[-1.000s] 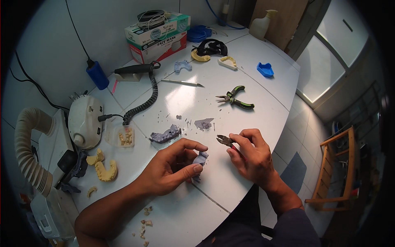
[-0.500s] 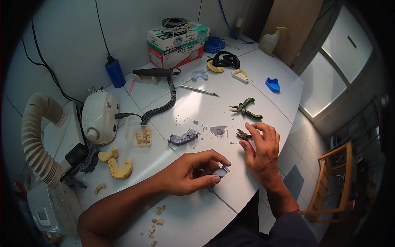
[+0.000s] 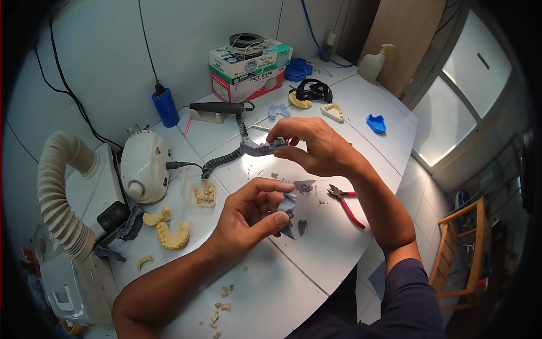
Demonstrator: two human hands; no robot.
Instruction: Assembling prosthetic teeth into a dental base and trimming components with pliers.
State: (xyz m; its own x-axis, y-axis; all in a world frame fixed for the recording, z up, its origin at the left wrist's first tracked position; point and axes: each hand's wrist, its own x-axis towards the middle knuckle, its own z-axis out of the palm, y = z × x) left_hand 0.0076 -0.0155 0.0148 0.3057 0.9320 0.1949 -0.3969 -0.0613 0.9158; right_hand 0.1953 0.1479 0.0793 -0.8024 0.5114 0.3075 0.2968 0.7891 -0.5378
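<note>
My right hand [image 3: 322,147] pinches one end of a curved grey-purple dental impression [image 3: 255,148], lifted off the table. Closer in, my left hand [image 3: 251,212] grips a smaller blue-grey piece of dental putty [image 3: 287,204] between thumb and fingers. Red-handled cutting nippers [image 3: 351,210] lie untouched beneath my right forearm. Flat grey scraps [image 3: 305,186] and small crumbs are scattered between the hands and the nippers. My right hand and forearm cover the spot of the green-handled pliers.
A white control unit [image 3: 145,169] with a coiled cord and black handpiece [image 3: 216,107] stands left. Near it are a box of tooth pieces [image 3: 203,194], a yellow dental cast [image 3: 172,236] and a suction hose [image 3: 56,169]. Mask boxes [image 3: 248,82] stand at the back.
My right hand has left the red nippers, moved up and left, and picked the curved impression off the table. My left hand has risen slightly, still holding its piece.
</note>
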